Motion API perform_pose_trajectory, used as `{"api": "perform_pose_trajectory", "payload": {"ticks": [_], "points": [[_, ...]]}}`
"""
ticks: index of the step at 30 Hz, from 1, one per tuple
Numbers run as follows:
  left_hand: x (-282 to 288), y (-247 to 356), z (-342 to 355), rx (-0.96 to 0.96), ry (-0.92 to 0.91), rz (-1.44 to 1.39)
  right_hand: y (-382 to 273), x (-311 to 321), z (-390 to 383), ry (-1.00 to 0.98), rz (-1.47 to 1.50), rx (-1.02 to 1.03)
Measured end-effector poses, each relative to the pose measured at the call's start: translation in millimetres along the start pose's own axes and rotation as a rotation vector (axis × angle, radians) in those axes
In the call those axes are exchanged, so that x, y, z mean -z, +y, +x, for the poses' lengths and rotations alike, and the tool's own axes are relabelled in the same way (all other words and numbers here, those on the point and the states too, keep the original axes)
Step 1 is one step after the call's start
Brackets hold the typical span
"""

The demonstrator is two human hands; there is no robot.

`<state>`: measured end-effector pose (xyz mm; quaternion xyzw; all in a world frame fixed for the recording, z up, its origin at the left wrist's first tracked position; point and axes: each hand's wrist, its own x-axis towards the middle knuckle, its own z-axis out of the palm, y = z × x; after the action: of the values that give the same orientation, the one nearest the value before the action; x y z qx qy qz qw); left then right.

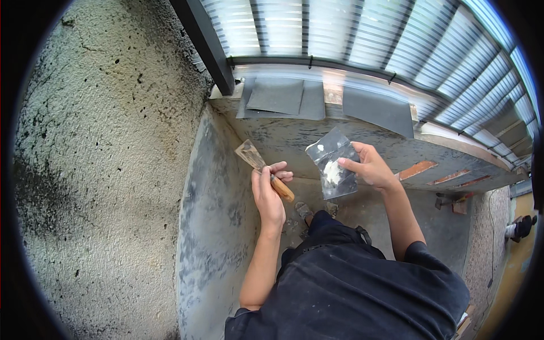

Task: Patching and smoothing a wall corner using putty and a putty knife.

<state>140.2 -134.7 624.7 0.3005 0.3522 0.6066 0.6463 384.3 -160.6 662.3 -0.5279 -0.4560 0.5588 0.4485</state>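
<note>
My left hand [268, 198] is closed round a putty knife with a wooden handle [283, 189]. Its flat, worn blade [249, 155] points up and to the left, past my fingers. In my right hand [369, 166] is a thin, dark, roughly square sheet [342, 182], gripped at its right edge with the thumb on top. A crease runs across the sheet. A lump of white paste or powder [332, 172] lies on it, and a smaller white dab sits near its upper corner. The blade and the sheet are apart, both held up in front of my body.
Thin dark grey sheets [377, 107] rest on the ledge of a low grey wall below a railing with ribbed panels [328, 31]. A rough, stained wall [113, 170] rises at the left. Slots with reddish edges [416, 170] cut the low wall at right.
</note>
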Motion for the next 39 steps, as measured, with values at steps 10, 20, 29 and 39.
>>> {"api": "perform_pose_trajectory", "payload": {"ticks": [10,20,29,39], "points": [[-37.8,-21.2,119.9,-0.126,0.395,-0.06,-48.8,18.7,52.9,0.037,-0.007,0.041],[-23.8,-25.1,110.1,-0.167,0.383,-0.076,-52.0,0.0,107.7,0.112,0.236,0.102],[-16.2,-16.7,70.5,-0.113,0.403,-0.046,-42.4,-27.8,125.3,0.299,-0.026,0.142],[-19.0,-20.2,72.9,-0.102,0.332,-0.062,-54.2,-63.6,157.1,0.15,-0.352,0.183]]}}
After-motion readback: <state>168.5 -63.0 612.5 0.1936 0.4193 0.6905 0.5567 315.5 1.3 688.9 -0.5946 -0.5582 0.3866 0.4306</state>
